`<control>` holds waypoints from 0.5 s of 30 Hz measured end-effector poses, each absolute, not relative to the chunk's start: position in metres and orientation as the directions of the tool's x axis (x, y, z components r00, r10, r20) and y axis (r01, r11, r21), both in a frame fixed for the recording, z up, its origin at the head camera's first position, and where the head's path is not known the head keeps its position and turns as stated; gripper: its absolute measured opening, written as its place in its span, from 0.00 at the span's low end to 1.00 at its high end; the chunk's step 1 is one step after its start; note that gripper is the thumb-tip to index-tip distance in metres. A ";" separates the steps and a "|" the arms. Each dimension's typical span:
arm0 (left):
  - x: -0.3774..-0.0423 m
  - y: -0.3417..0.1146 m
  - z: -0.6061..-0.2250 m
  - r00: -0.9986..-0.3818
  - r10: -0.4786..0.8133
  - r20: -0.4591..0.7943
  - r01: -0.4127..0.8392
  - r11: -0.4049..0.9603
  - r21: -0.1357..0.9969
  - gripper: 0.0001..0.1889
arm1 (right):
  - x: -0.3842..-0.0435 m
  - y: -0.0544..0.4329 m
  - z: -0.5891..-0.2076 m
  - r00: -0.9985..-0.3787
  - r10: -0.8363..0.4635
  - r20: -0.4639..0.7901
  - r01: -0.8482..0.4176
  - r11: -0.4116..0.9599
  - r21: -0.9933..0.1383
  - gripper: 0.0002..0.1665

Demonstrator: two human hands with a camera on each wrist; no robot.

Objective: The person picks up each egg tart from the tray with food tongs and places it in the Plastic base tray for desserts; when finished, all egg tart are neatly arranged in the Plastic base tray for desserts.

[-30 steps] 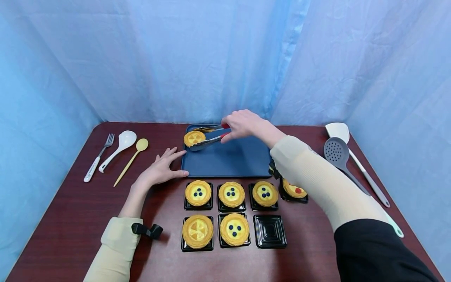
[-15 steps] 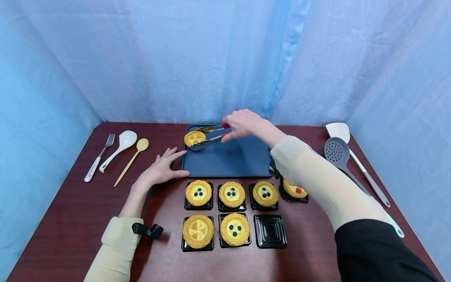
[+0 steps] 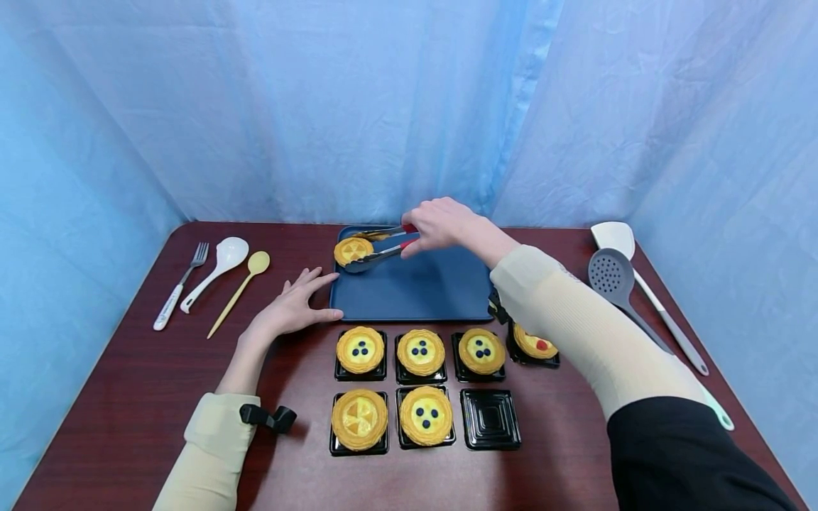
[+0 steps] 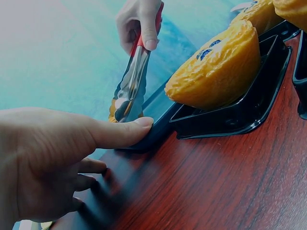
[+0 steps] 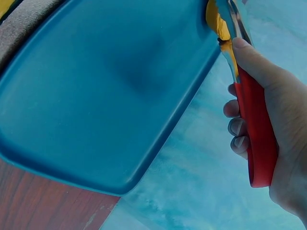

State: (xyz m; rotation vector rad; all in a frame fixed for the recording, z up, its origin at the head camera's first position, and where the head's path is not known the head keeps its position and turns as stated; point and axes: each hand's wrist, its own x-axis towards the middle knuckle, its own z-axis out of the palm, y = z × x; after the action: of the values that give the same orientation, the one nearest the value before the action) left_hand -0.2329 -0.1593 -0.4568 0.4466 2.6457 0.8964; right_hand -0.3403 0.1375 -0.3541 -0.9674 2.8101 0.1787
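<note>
In the head view my right hand (image 3: 441, 226) grips tongs (image 3: 383, 255) with red handles. Their two arms are apart, around the fruit-topped egg tart (image 3: 353, 250) in the far left corner of the blue tray (image 3: 415, 292). The right wrist view shows fingers and thumb wrapped about the red handle (image 5: 258, 134); the tart is mostly out of frame there. My left hand (image 3: 287, 306) has its fingers spread at the tray's left side, thumb and forefinger at the rim. In the left wrist view its thumb (image 4: 122, 132) is extended along the tray edge.
Several tarts in black plastic holders, such as a blueberry tart (image 3: 420, 352), stand in front of the tray, beside a bare holder (image 3: 490, 419). A fork (image 3: 172, 298) and two spoons lie left; a skimmer (image 3: 611, 275) and spatula (image 3: 615, 238) lie right. Curtains enclose the table.
</note>
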 end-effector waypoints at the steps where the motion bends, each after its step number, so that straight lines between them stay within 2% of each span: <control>1: -0.233 -0.159 -0.457 -0.903 0.385 -0.191 0.190 0.756 0.627 0.43 | -0.341 0.138 -0.354 -0.777 -0.599 -0.193 -0.619 0.783 0.061 0.36; 10: -0.234 -0.159 -0.457 -0.900 0.387 -0.201 0.184 0.755 0.629 0.43 | -0.339 0.138 -0.349 -0.772 -0.603 -0.203 -0.626 0.776 0.078 0.37; 15: -0.235 -0.158 -0.458 -0.897 0.395 -0.198 0.193 0.753 0.629 0.43 | -0.328 0.144 -0.334 -0.752 -0.631 -0.192 -0.655 0.747 0.114 0.38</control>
State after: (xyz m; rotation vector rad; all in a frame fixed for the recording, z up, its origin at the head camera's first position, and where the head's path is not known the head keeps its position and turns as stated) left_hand -0.2346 -0.1583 -0.4582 0.4547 2.6324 0.8942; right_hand -0.3281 0.1442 -0.3344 -1.0380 2.8028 0.2624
